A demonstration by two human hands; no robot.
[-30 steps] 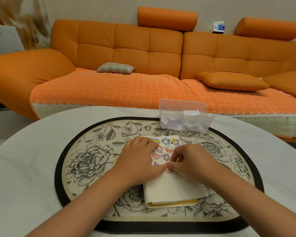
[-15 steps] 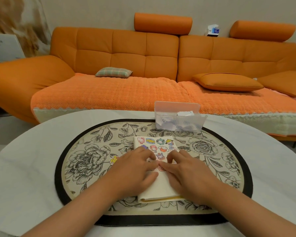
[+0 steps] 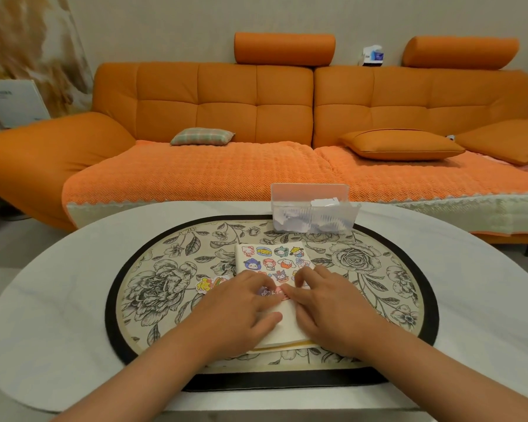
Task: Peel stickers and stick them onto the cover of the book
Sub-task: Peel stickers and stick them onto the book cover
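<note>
A cream-covered book [image 3: 282, 330] lies on a floral placemat [image 3: 366, 269], its far half covered with several cartoon stickers [image 3: 273, 258]. My left hand [image 3: 241, 309] rests flat on the book's left side, fingers spread. My right hand [image 3: 323, 303] lies flat on its right side. The fingertips of both hands meet over a pink and red sticker [image 3: 282, 295] on the cover and press on it. A loose yellow sticker [image 3: 206, 284] lies on the mat, left of the book.
A clear plastic box [image 3: 313, 213] with paper scraps stands at the mat's far edge. The mat sits on a round white table [image 3: 58, 315]. An orange sofa [image 3: 256, 117] with cushions runs behind the table.
My right hand has gone from pinching the sticker to lying flat on the cover. Both hands have flattened out, and the view has tilted up a little.
</note>
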